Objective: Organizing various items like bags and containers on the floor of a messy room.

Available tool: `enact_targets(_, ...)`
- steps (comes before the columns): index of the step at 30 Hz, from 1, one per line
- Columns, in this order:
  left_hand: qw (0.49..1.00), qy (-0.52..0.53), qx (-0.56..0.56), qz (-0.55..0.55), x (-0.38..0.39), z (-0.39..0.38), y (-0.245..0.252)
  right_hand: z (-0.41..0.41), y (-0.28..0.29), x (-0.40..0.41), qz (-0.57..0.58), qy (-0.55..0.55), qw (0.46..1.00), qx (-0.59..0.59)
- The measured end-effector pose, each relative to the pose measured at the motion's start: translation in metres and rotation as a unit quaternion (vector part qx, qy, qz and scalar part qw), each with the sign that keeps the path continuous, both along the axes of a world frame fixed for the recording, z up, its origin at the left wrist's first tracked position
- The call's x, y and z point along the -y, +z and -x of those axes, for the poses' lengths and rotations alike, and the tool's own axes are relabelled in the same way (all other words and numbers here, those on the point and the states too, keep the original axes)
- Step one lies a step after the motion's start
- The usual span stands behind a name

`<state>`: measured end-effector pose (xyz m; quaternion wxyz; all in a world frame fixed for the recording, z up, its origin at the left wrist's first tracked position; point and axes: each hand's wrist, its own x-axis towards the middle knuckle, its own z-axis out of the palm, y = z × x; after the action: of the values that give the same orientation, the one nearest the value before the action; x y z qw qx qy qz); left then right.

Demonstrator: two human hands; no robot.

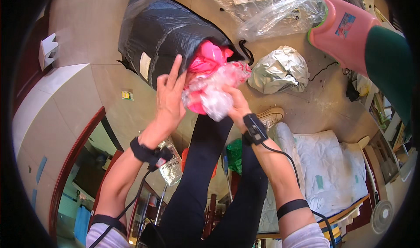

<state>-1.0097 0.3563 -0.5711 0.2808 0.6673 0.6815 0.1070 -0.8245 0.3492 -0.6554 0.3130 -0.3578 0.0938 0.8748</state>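
Observation:
A large black plastic bag [164,35] lies on the floor with its mouth facing me. Bright pink plastic [210,56] fills the opening. My right hand [239,105] grips a crumpled clear-and-white plastic bag [218,99], blurred, with pink and red showing on it, just outside that mouth. Along the near rim of the black bag rests my left hand [170,97], two fingers stretched upward. The plastic and the hand itself hide its thumb side, so whether it pinches anything is unclear.
A crumpled pale grey bag [279,69] sits right of the black bag. Clear plastic sheeting [282,15] lies beyond it, beside a pink plastic stool [344,28]. At lower right are a white quilted cover [325,166] and a fan [381,215]. Cables run along both my arms.

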Motion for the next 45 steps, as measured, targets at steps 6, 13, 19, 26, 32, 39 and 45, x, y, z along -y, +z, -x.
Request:
enact_targets(6, 0.993, -0.034, 0.076, 0.082, -0.003, -0.017, 0.055, 0.083, -0.045, 0.007, 0.084, -0.014, 0.996, -0.026)
enact_targets(13, 0.956, -0.054, 0.247, 0.148, -0.01, -0.023, 0.124, 0.106, -0.053, -0.025, 0.039, 0.045, 0.998, -0.006)
enact_targets(19, 0.929, -0.037, 0.298, 0.217, 0.016, -0.023, 0.194, 0.069, -0.013, -0.008, 0.03, 0.025, 0.999, 0.016)
enact_targets(26, 0.977, -0.008, 0.19, 0.097, 0.021, -0.033, 0.191, 0.019, 0.026, -0.01, 0.006, 0.031, 0.998, 0.046)
enact_targets(32, 0.997, 0.026, 0.071, 0.007, 0.028, -0.037, 0.187, 0.083, 0.038, -0.017, -0.023, 0.086, 0.995, -0.041)
enact_targets(39, 0.989, 0.126, -0.056, -0.05, -0.021, -0.013, 0.063, 0.098, 0.029, -0.03, 0.008, 0.14, 0.985, -0.099)
enact_targets(45, 0.997, 0.017, -0.065, -0.032, -0.025, -0.076, 0.057, -0.062, 0.053, -0.012, 0.037, 0.182, 0.976, 0.109)
